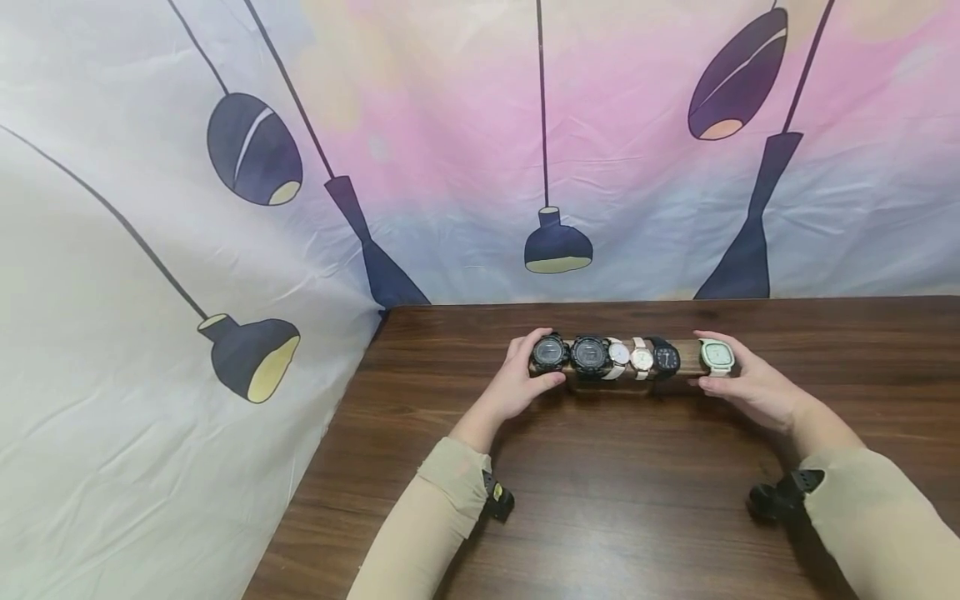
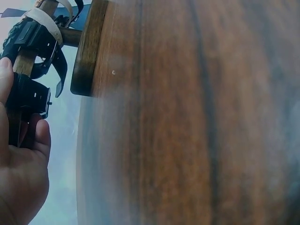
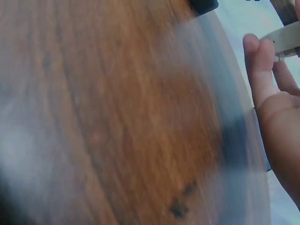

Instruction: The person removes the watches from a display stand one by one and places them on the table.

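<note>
A wooden watch stand [image 1: 688, 357] with a horizontal bar carries several watches near the table's far edge. At the bar's left end sit two chunky black digital watches [image 1: 589, 354]; a white-strapped watch [image 1: 618, 353], a pale watch with a gold-toned case [image 1: 641, 359] and a black square watch [image 1: 666, 357] follow. A mint-green watch [image 1: 717, 356] is apart at the right end. My left hand [image 1: 519, 383] grips the left end, thumb in front. My right hand [image 1: 757, 390] holds the right end around the mint-green watch. The stand's base [image 2: 87, 56] shows in the left wrist view.
The dark wooden table [image 1: 600, 500] runs up to a fabric backdrop [image 1: 465, 167] printed with hanging lamps. Another pale cloth [image 1: 112, 433] hangs along the left edge. Black wrist cameras [image 1: 498, 497] are strapped to both sleeves.
</note>
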`<state>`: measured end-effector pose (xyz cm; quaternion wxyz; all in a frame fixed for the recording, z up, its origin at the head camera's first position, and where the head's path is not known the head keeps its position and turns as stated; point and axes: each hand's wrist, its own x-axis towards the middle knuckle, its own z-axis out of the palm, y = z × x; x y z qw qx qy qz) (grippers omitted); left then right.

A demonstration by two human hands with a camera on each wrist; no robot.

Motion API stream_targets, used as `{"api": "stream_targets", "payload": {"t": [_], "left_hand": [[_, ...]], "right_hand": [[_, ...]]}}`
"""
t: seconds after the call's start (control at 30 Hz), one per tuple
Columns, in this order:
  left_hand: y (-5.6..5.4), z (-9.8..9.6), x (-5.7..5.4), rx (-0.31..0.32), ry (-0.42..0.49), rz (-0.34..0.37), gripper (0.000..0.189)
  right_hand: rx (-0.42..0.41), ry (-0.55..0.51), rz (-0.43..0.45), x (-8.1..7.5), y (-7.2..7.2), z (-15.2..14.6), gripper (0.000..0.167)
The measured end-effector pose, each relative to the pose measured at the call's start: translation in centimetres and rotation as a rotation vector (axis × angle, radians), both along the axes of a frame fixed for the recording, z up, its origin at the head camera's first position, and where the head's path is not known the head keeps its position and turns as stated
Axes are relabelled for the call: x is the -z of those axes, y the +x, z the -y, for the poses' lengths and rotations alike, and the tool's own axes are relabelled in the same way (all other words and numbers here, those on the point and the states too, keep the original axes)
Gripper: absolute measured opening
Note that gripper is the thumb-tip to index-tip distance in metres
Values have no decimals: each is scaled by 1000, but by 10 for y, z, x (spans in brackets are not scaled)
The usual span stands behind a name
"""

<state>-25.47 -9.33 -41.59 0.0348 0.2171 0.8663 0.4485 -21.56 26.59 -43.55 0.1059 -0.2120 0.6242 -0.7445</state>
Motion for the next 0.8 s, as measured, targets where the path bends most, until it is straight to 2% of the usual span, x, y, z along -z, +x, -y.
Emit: {"api": "stream_targets", "payload": {"t": [0.07, 0.2, 0.33, 0.47, 0.8], "left_hand": [[0, 0, 0, 3, 3, 0, 71], [0, 0, 0, -2, 11, 2, 69], [0, 0, 2, -7, 17, 1, 69], [-1, 0, 3, -5, 22, -4, 70], [-1, 0, 2, -3, 28, -7, 70]], "right_hand": [[47, 52, -32, -1, 1, -2, 62], [187, 269, -109, -1, 3, -3, 62], [279, 454, -125, 1, 4, -6, 67], [317, 505, -117, 1, 9, -9, 70], [384, 544, -161, -6, 21, -13, 67]]}}
